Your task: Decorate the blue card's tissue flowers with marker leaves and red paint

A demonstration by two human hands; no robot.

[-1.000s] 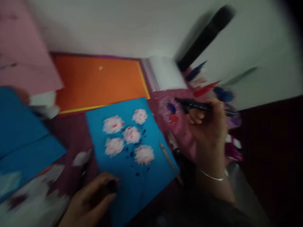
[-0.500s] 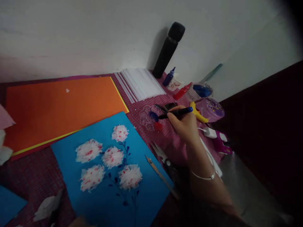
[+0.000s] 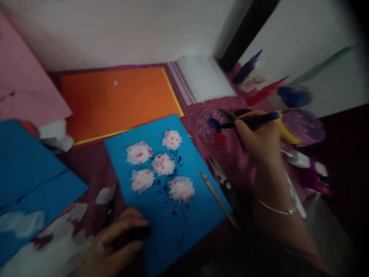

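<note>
My right hand (image 3: 259, 134) is closed round a black pen (image 3: 256, 120) with a blue end. The pen's tip is at the blue paint in a clear flower-shaped palette (image 3: 203, 125), which also holds red paint. My left hand (image 3: 121, 238), blurred, is closed round a small dark thing (image 3: 140, 233) I cannot make out, at the near left edge of a blue sheet (image 3: 161, 246). Several white paper flowers with red specks (image 3: 181, 188) sit on that sheet, among dark blue painted stems and leaves. A thin wooden stick (image 3: 215, 192) lies along its right side.
Scissors (image 3: 223, 177) lie right of the sheet. Orange card (image 3: 123, 100) and white strips (image 3: 201, 79) are behind. Red (image 3: 266, 92) and blue (image 3: 248, 68) paint bottles stand at the back right. Paper scraps (image 3: 66, 246) and another blue sheet (image 3: 34, 169) are on the left.
The view has swung left, so things appear further right and higher. My left hand has come more fully into view. My right hand still holds the pen at the palette.
</note>
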